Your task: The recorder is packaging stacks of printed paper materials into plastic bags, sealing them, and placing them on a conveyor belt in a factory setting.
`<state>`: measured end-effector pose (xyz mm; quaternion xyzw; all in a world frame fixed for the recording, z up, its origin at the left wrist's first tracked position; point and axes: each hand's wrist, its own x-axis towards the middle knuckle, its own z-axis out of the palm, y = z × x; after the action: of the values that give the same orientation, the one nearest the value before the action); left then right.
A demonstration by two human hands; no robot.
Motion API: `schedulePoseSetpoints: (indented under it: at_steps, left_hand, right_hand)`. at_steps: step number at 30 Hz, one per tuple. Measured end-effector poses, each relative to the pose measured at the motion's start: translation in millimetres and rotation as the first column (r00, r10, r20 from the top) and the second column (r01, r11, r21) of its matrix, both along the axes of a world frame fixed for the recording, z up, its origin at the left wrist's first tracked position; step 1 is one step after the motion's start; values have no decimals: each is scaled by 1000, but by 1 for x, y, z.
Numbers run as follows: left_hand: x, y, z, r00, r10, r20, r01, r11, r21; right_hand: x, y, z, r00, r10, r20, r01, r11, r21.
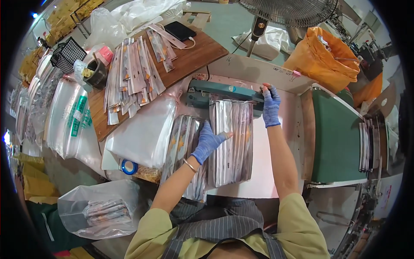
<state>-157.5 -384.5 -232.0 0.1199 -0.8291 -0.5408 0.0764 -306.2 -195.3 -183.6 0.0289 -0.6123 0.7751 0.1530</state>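
Both my hands wear blue gloves with bare fingertips. My left hand (210,140) is at the left edge of a clear plastic bag (232,149) full of long, slim packets; its thumb lies over the bag and its fingertips are hidden. The bag's top end runs into a teal bar sealer (228,88). At the sealer's right end, my right hand (271,105) has its fingers curled on the arm. A second bag of similar packets (179,142) lies left of the first, partly under my left forearm.
A brown board (194,56) carries loose packets (131,75) and a black phone (180,31). Beside it are flat clear bags (140,134) and a tape roll (129,167). A green conveyor belt (338,138) stands right, a fan (258,28) and orange sack (321,60) behind.
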Motion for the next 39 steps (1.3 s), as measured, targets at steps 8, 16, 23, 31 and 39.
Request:
schedulePoseSetpoints:
  at_steps: [8,16,23,31,39]
  left_hand:
    - [-4,-79,75,915,-402,10,376,865,332]
    - [188,-93,42,897,83,434,-70,996,-46]
    - [279,-130,181,913,277,-299,-229,956,184]
    - [488,-392,172,646,720,-253,-141,-212,-967]
    - [519,-368,203,840,345,420,-81,844,-531]
  right_hand:
    - [72,-32,-25,978,-205,36,200,975,99]
    - [330,-72,-2,330,693,641,-358,720,-595]
    - [332,-106,57,657,686,311,-753,613,240]
    - [411,-358,188,582,430,-691,-385,893,232]
    - [390,-346,161,-57,982,181,-328,-189,925]
